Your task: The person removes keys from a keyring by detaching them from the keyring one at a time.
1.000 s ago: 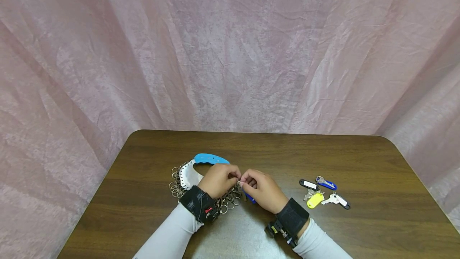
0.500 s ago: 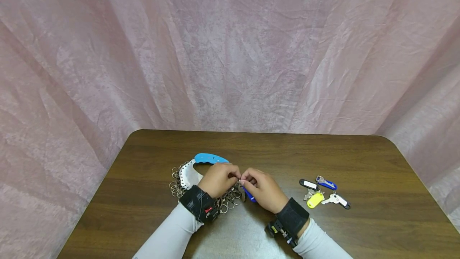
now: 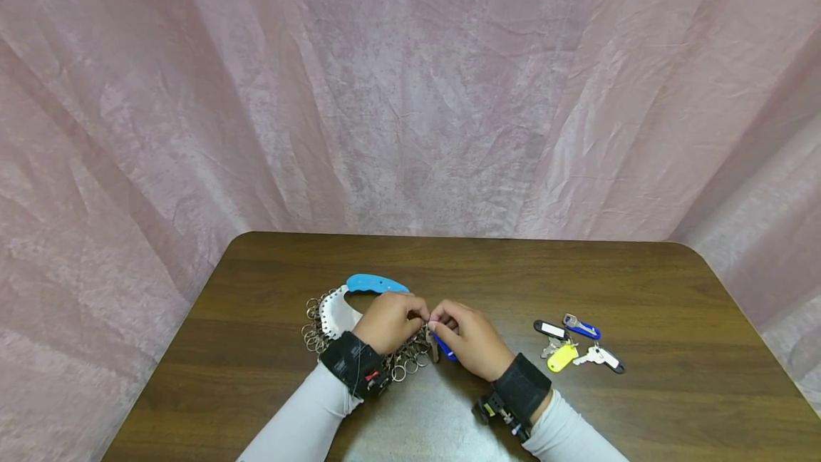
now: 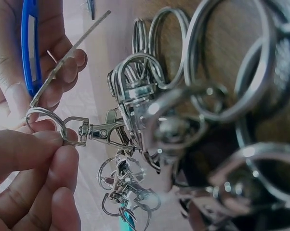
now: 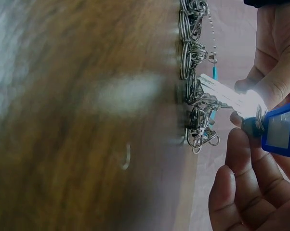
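Note:
In the head view my left hand [image 3: 391, 323] and right hand [image 3: 471, 341] meet fingertip to fingertip at the right side of a curved white holder [image 3: 338, 314] with a blue handle. My left thumb and forefinger pinch a split key ring [image 4: 45, 114], linked to a metal swivel clasp [image 4: 104, 132] among the holder's hardware. My right hand pinches a blue key tag [image 5: 280, 129] near its end. A silver key [image 4: 70, 55] sits beside the tag, its head at the ring. Glare and fingers hide whether tag and key are threaded on.
Several metal rings [image 3: 399, 373] hang around the holder's edge. Right of my hands, on the brown table [image 3: 680, 319], lie a black tag [image 3: 551, 329], another blue tag [image 3: 584, 328], a yellow tag [image 3: 562, 358] and a dark tag [image 3: 613, 360], with keys.
The blue key tag and key between my hands have come into clearer view below the fingertips. Both hands stay almost in place.

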{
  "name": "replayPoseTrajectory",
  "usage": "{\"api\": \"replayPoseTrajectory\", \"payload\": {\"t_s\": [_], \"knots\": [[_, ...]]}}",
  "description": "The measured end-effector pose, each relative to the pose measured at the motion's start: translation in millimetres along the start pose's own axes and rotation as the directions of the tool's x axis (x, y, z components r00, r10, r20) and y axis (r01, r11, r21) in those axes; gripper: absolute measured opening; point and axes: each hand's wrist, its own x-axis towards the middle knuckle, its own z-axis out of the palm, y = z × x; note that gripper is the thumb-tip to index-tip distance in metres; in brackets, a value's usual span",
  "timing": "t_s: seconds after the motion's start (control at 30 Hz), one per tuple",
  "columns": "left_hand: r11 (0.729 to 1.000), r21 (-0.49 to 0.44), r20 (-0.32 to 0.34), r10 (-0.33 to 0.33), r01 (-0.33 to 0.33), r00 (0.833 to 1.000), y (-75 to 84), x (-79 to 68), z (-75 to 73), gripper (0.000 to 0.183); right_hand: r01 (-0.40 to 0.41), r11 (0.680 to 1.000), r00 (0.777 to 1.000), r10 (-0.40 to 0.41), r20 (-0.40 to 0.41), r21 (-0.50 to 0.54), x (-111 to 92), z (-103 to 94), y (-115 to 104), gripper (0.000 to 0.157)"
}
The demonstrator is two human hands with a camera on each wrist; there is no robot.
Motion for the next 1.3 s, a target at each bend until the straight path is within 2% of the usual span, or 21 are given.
{"api": "replayPoseTrajectory", "payload": {"t_s": [0.3, 0.97, 1.17, 1.3], "knots": [[1.000, -0.005, 0.038, -0.011, 0.011, 0.999, 1.2, 0.1, -0.2, 0.017, 0.003, 1.000, 1.000, -0.003, -0.004, 0.001, 0, 0.6, 1, 0.004], [0.999, -0.020, 0.040, -0.040, 0.040, 0.998, 3.2, 0.6, 0.4, 0.012, -0.005, 1.000, 0.999, 0.005, -0.046, 0.001, 1, -0.3, 4, 0.004], [0.997, -0.028, 0.048, -0.076, 0.078, 0.996, 4.5, 1.4, -0.2, 0.011, -0.026, 1.000, 0.998, 0.027, -0.064, 0.017, 2, -5.2, 4, 0.004], [0.997, -0.025, 0.038, -0.074, 0.075, 0.997, 5.3, 1.2, 0.1, 0.008, -0.037, 0.999, 0.996, 0.040, -0.079, 0.040, 3, -9.8, 4, 0.003]]}}
